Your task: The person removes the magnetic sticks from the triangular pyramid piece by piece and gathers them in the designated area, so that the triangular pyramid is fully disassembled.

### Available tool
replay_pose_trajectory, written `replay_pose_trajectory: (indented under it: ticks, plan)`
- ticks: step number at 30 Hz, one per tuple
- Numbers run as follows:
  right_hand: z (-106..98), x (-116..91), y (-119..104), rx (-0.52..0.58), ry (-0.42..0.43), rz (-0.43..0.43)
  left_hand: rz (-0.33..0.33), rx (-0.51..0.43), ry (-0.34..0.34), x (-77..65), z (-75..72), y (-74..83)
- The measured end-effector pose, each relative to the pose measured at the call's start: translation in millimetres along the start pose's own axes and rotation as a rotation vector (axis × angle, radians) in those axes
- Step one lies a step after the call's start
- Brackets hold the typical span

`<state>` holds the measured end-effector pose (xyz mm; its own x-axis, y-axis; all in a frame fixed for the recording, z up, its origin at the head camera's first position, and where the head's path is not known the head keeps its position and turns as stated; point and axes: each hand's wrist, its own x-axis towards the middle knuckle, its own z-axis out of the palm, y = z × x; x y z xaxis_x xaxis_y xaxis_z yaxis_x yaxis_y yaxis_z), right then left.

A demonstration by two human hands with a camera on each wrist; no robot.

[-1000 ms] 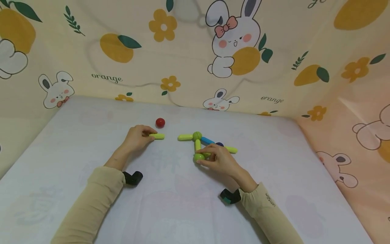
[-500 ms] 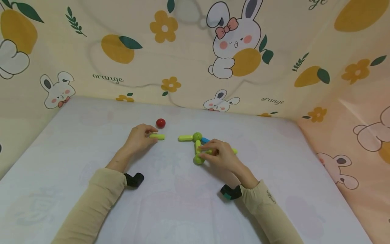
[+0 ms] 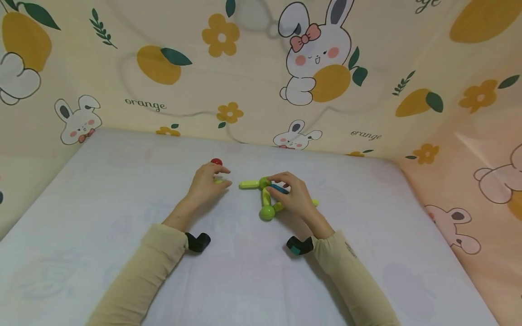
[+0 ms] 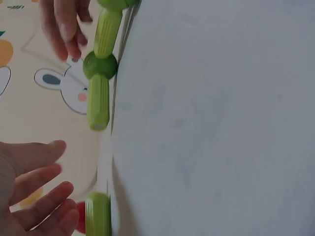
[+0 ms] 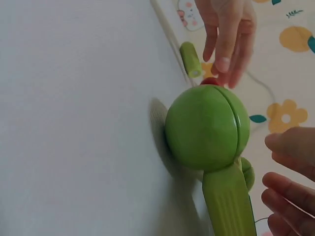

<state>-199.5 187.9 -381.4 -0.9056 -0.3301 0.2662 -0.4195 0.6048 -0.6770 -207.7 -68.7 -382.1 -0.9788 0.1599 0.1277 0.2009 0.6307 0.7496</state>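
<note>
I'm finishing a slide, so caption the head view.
Right hand at the rod-and-ball toy, left hand around a separate green rod, red ball just behind.

On white cloth-covered counter (image 3: 244, 280): loose yellow-green ridged rod (image 4: 98, 214) by L hand (image 3: 205, 184), red ball (image 3: 216, 161) just behind L hand. Far green ball (image 3: 264, 183) nr R hand (image 3: 294, 198) fingertips, its yellow-green side rod (image 3: 249, 184) pointing twd L hand. Near green ball (image 3: 267, 213) front-left of R hand. Blue rod (image 3: 279, 189) partly under R hand.

Glossy plastic ball (image 5: 202, 129); ridged rod (image 5: 227, 201)
</note>
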Motion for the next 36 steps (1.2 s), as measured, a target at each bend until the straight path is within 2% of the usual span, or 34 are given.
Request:
replay_pose_trajectory:
  ticks: [7,21,26,30,33,36]
  plan:
    - [4.4,6.1,1.7,0.029,-0.005,-0.002,0.055,-0.055,-0.011,1.6,9.2,7.7]
    - [7.9,13.5,3.2,0.028,-0.041,0.074,0.017,-0.091,-0.098,2.5,22.6,16.7]
    - [10.5,15.8,2.4,-0.043,-0.082,0.105,0.013,-0.124,-0.132,2.7,29.1,15.2]
    - [12.9,16.6,0.4,-0.131,-0.118,0.115,0.021,-0.089,-0.154,2.9,34.4,15.5]
    - [13.8,16.8,-0.6,-0.153,-0.110,0.119,0.020,-0.057,-0.161,3.0,36.3,16.7]
    - [14.0,17.0,-0.6,-0.150,-0.088,0.116,0.014,-0.079,-0.157,2.6,36.5,17.3]
